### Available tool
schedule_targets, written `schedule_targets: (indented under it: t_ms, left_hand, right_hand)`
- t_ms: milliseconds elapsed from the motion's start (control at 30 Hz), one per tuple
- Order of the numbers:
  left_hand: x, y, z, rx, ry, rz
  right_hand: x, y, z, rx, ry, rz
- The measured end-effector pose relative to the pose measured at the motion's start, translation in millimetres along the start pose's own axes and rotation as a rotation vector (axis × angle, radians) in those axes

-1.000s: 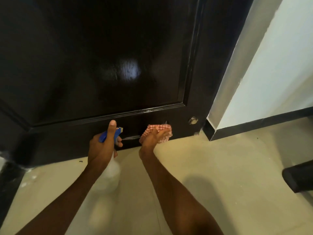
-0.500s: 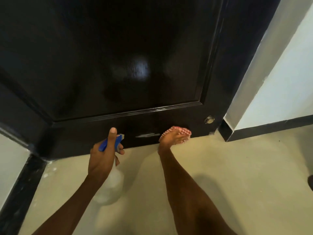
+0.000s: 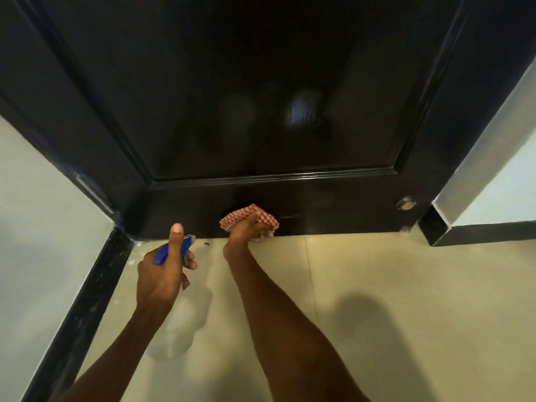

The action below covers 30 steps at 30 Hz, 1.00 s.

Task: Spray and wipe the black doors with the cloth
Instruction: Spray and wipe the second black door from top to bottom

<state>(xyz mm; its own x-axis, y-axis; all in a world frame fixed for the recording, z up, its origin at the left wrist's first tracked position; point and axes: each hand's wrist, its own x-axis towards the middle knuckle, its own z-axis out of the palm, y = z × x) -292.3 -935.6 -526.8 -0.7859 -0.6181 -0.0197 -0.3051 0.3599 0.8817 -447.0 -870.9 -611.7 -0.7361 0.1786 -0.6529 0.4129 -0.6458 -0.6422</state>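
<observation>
Fingers of the right hand (image 3: 246,232) are curled round a bunched red-checked cloth (image 3: 249,220), pressing it against the bottom rail of the black door (image 3: 290,97) just above the floor (image 3: 391,285), with the forearm stretched straight out toward the door. Short of the door and left of the cloth, the left hand (image 3: 161,274) grips the blue head of a clear spray bottle (image 3: 181,320), thumb straight along the top, fingers wrapped round the neck, nozzle toward the door.
</observation>
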Motion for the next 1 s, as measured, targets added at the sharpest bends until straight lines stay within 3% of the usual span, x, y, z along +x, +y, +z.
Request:
schedule_targets:
  t_ms: [133,367,533,633,733,867,1000]
  left_hand:
    - [-1.8,-5.8,-3.0,-0.014,-0.009,-0.009]
    - [3.8,13.6,30.1,-0.071,-0.126,0.024]
    - [6.5,16.9,46.8,-0.142,-0.17,0.031]
    - [6.9,9.6,49.8,-0.132,-0.147,0.001]
    - [10.3,1.1,44.8,-0.102,-0.113,-0.029]
    - [16.2,-12.5,29.6,-0.097,-0.033,-0.082]
    - [12.5,-42.0,17.6,-0.127,0.081,-0.184]
  right_hand:
    - [-10.9,-18.8,-17.1,0.106,0.02,-0.149]
    - [70.4,-124.2,-96.1,-0.254,0.363,-0.58]
    - [62.9,-143.8,-108.2,-0.359,0.284,-0.914]
    - [63.3,-92.3,-101.3,-0.808,0.233,-1.1]
    - [85.7,-37.7,-114.0,-1.332,0.033,-1.349]
    - [108.6,-25.2,-131.8,-1.874,-0.425,-1.645]
    - [101.4,-14.4,-99.1,-2.184,-0.648,-1.831]
